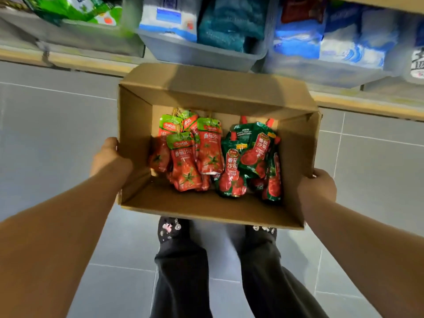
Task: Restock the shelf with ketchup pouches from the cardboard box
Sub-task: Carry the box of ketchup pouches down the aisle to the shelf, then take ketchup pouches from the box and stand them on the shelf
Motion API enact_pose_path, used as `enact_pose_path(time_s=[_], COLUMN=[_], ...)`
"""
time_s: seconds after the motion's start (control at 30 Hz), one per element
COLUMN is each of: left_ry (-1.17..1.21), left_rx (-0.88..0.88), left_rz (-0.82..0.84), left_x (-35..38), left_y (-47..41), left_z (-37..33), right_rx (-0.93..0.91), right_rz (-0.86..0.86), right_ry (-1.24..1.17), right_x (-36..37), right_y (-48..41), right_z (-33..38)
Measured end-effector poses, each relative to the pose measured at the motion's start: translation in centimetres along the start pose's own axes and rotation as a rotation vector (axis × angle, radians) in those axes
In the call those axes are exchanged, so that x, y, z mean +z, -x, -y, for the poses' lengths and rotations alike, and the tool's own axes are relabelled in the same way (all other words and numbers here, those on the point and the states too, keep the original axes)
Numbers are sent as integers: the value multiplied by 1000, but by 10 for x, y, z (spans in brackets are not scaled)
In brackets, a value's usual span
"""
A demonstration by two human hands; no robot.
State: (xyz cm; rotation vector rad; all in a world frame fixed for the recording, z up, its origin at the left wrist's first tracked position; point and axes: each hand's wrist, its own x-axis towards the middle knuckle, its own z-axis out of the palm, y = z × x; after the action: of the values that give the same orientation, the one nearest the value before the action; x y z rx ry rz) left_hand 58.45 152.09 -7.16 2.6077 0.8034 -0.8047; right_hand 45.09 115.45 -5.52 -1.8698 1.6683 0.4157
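An open cardboard box (213, 210) is held above the floor in front of me. My left hand (110, 157) grips its left wall, and my right hand (317, 187) grips its right wall. Inside lie several ketchup pouches: red ones with light green tops (185, 161) on the left, dark green ones with red spouts (250, 157) on the right. The shelf (367, 104) runs across the top of the view, just beyond the box.
Grey plastic bins (202, 53) holding blue, white and green packets stand on the shelf. Grey tiled floor (57, 115) lies below. My dark trousers and decorated shoes (172, 228) show under the box.
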Motion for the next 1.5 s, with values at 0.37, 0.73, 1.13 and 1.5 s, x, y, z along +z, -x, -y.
enact_pose_path(time_s=[0.37,0.73,1.13,1.5], left_ry=[-90,-59,-32,95], left_rx=[122,157,623,387], left_rz=[6,6,-169,601], left_x=[-43,-51,3,145], left_y=[-17,-63,0,13], left_z=[56,46,-7,-100], right_rx=[103,110,-607,-149], right_rz=[-30,-65,-112,301], right_ry=[-7,-62,179,-47], right_x=[34,63,98,157], right_y=[69,57,87,3], right_z=[-10,7,63,60])
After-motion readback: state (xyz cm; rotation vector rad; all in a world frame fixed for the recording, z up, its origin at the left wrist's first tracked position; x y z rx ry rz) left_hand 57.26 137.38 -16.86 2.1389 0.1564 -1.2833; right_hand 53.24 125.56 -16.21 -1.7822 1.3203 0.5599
